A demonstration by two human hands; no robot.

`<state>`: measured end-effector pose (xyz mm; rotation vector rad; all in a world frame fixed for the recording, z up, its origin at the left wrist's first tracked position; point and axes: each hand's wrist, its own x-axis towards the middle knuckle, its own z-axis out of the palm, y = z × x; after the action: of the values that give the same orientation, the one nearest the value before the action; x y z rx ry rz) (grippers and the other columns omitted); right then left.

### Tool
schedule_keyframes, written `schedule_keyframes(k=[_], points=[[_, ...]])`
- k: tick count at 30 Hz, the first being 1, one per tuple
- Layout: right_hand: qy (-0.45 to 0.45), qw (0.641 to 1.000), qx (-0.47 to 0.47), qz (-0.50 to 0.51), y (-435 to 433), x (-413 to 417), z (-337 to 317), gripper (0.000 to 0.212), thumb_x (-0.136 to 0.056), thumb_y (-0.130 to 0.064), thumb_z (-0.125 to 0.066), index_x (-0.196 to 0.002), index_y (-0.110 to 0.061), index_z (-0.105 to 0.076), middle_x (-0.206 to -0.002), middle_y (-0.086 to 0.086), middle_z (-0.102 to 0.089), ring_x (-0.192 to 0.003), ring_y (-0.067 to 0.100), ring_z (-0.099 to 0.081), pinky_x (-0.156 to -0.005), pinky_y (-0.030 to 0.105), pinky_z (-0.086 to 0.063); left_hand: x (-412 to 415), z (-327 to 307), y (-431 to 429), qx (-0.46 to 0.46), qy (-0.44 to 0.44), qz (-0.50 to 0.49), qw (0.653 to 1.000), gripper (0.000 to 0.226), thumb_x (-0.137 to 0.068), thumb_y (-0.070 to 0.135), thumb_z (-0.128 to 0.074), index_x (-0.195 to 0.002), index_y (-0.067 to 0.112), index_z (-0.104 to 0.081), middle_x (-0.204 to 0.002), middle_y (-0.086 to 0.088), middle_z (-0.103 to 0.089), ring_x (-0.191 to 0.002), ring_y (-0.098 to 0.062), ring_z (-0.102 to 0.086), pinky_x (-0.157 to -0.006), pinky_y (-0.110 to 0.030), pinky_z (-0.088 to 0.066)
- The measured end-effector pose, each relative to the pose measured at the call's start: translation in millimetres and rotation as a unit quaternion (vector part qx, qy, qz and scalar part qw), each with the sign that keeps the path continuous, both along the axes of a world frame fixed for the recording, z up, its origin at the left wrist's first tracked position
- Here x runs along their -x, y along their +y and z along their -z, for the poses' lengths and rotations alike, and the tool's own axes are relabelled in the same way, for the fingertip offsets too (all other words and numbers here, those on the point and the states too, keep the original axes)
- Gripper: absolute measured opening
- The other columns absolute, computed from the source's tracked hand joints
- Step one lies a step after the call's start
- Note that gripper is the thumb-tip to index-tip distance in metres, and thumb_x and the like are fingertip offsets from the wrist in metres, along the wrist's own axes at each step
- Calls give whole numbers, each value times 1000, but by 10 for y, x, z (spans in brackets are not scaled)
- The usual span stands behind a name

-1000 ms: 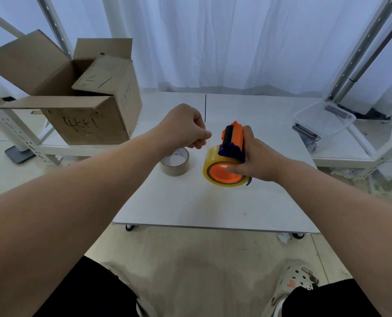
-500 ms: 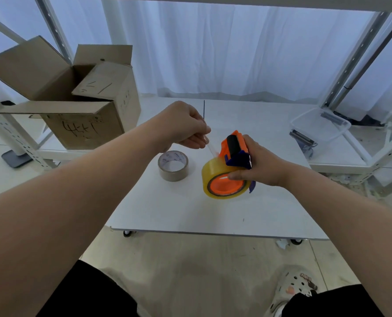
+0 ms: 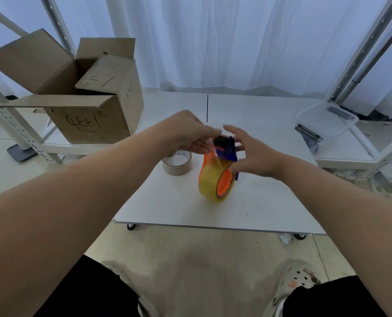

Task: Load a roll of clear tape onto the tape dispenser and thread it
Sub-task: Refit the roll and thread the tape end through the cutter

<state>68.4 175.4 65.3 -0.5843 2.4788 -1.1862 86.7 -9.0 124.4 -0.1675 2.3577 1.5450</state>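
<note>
An orange and blue tape dispenser [image 3: 226,149] is held above the white table [image 3: 266,209], with a yellowish clear tape roll [image 3: 209,183] mounted on its orange hub. My right hand [image 3: 253,154] grips the dispenser from the right, thumb under the blue part and fingers spread over the top. My left hand [image 3: 188,136] pinches the loose tape end [image 3: 213,154] at the black roller on the dispenser's top. The strip runs from the roll up to my fingers.
A brownish tape roll [image 3: 177,164] lies flat on the table just left of the dispenser. An open cardboard box [image 3: 80,94] stands on the low shelf at left. A clear plastic bin [image 3: 326,118] and a metal part [image 3: 308,135] sit at right. Metal rack posts flank both sides.
The dispenser has turned so the roll's face points more to the right. My left hand has come down to the dispenser's top with the tape end, and my right fingers have spread.
</note>
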Motion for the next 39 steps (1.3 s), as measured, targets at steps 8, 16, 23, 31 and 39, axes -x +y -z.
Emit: schedule_keyframes(k=[8,16,23,31,39], points=[[166,984,-19,63,-86,-112,-133,38,-75,-34,-77,-104,-17,-61,-106,1,-60,-99,15,-52,-74,10,-37,46,-27,118,-88,-14,-44,995,36,-82,34,-69,-86,-1,-63,-86,-17,-74,-79,-23,-72,-78,-30,-58],[215,969,-60,106,-88,-29,-148,20,-86,-26,-64,-82,-6,-65,-89,5,-62,-87,20,-58,-73,28,-45,49,-21,36,-99,105,-79,986,33,-92,45,-51,-109,18,-62,-79,-7,-68,-56,-15,-64,-52,-24,-52],[149,977,-8,155,34,-21,-212,33,-84,-39,-66,-78,-6,-68,-75,2,-67,-73,14,-60,-61,18,-44,8,704,192,111,18,121,986,106,-68,41,-80,-148,22,-14,-149,-2,-29,-133,-22,-36,-102,-36,-40],[213,967,-71,119,24,67,-187,17,-86,-28,-65,-89,-13,-70,-112,5,-56,-103,17,-54,-88,27,-42,-45,929,584,108,130,73,983,63,-77,25,-73,-128,18,-37,-118,3,-45,-94,-13,-49,-72,-23,-41],[178,974,-20,140,252,146,-95,15,-84,-24,-68,-84,-9,-70,-107,6,-55,-99,20,-56,-86,28,-46,-90,976,504,2,66,51,997,64,-75,20,-77,-124,22,-36,-120,3,-45,-99,-17,-54,-64,-20,-49]])
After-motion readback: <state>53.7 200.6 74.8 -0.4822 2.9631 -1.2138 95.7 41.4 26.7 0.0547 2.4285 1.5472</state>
